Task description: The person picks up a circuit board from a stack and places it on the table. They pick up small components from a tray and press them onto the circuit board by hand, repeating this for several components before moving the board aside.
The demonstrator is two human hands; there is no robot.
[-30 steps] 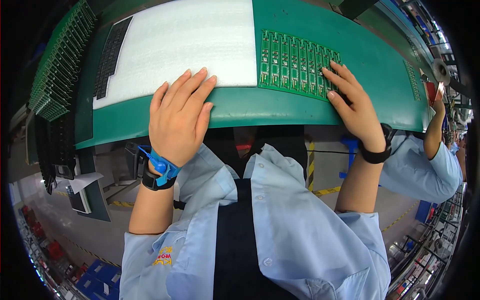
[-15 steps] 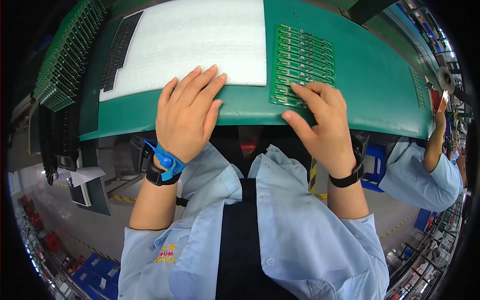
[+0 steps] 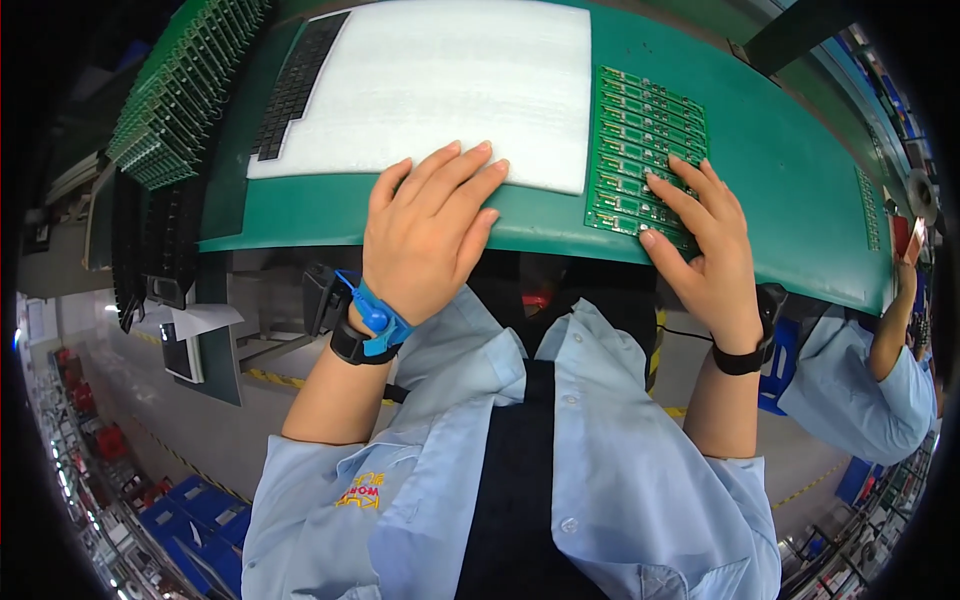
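Note:
A green circuit board panel (image 3: pixel 640 130) made of several narrow strips lies on the green table (image 3: pixel 780 170), right of a white foam sheet (image 3: pixel 440 80). My right hand (image 3: pixel 705 250) rests on the panel's near end, fingers spread flat on the strips. My left hand (image 3: pixel 425 230) lies palm down at the table's front edge, fingertips on the foam sheet's near edge. It holds nothing. A blue wrist strap (image 3: pixel 375 315) and a black band sit on my left wrist; a black band circles my right wrist.
A rack of upright green boards (image 3: pixel 175 95) stands at the far left, with a black strip of parts (image 3: pixel 295 85) beside the foam. Another person in a light blue sleeve (image 3: pixel 860 390) works at the right. Blue bins (image 3: pixel 190 520) lie on the floor.
The circuit board panel has been turned from lying sideways to running lengthwise and drawn toward me. My right hand came in from the right with it. My left hand barely moved.

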